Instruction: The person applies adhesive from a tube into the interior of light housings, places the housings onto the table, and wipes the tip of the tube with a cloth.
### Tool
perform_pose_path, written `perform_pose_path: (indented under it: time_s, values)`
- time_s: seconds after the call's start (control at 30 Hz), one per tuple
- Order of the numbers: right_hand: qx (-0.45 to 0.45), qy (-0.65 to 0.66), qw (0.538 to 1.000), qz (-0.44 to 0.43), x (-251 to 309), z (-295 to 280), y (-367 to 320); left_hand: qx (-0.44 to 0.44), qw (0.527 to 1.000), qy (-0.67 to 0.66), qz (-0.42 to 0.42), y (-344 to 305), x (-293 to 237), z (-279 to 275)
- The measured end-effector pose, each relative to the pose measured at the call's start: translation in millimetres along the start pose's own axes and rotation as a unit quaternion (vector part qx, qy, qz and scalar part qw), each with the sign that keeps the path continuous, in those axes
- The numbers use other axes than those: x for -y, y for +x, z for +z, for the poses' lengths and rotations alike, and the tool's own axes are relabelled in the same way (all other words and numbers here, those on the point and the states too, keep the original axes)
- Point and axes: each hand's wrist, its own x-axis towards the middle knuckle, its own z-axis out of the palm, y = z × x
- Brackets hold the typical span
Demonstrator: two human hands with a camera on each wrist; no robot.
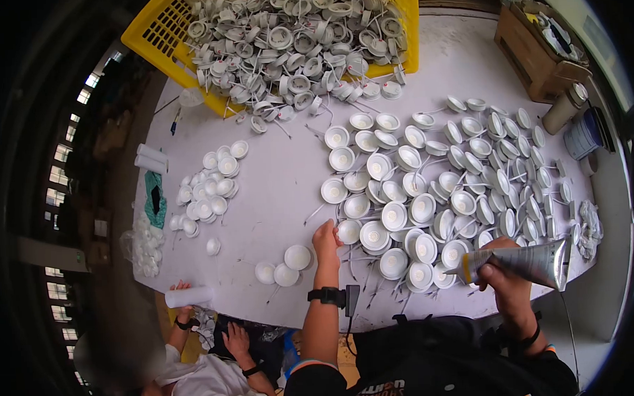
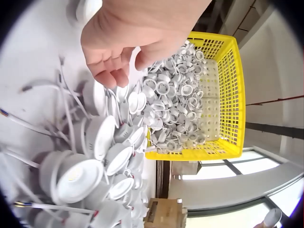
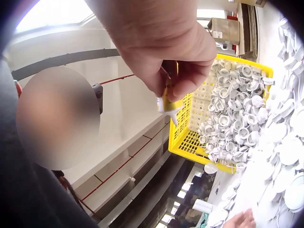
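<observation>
My left hand (image 1: pixel 325 241) is at the left edge of the many white round downlights, right beside one downlight (image 1: pixel 348 232). In the left wrist view its fingers are loosely bent, the thumb stands apart from them, and nothing shows between them. Fingertips of this hand (image 2: pixel 121 78) overlap the nearest lamps and their cables. My right hand (image 1: pixel 505 279) grips a silver squeeze tube (image 1: pixel 539 263) with a yellow collar, over the front of the lamps. Its white nozzle (image 3: pixel 174 116) points left in the head view. The palm hides part of the tube.
A yellow crate (image 1: pixel 412 27) heaped with lamp parts stands at the back. Smaller white domed pieces (image 1: pixel 209 195) lie left, and three more downlights (image 1: pixel 286 274) lie nearer. A cardboard box (image 1: pixel 535 58) and bottle (image 1: pixel 565 107) stand right. Another person (image 1: pixel 212 383) sits at left.
</observation>
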Motion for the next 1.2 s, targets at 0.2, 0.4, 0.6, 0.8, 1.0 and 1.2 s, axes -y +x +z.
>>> perform_pose_path:
  time_s: [0.2, 0.4, 0.6, 0.8, 1.0, 1.2]
  values:
    - [0.007, -0.021, 1.000, 0.013, -8.1, -9.3, 18.6, -0.137, 0.963, 0.230, -0.020, 107.6, 15.3, 7.3]
    - [-0.005, -0.003, 0.999, 0.049, -6.6, -7.9, 27.3, -0.173, 0.934, 0.310, 0.039, 124.4, 14.9, 15.9]
    - [-0.031, -0.001, 0.999, 0.007, -3.6, -7.4, 19.1, -0.191, 0.961, 0.200, 0.029, 83.3, -15.2, 16.0]
    - [-0.021, -0.008, 1.000, -0.014, 1.5, -13.6, -0.7, 0.091, 0.978, -0.186, -0.015, -34.0, -44.6, 14.2]
    - [0.028, -0.006, 0.995, -0.092, 12.4, -11.1, -18.2, 0.228, 0.902, -0.342, -0.136, -153.4, -48.7, 29.4]
    - [0.040, -0.109, 0.990, -0.083, 21.9, -12.4, -35.2, 0.254, 0.896, -0.319, -0.174, -204.7, -48.9, 36.1]
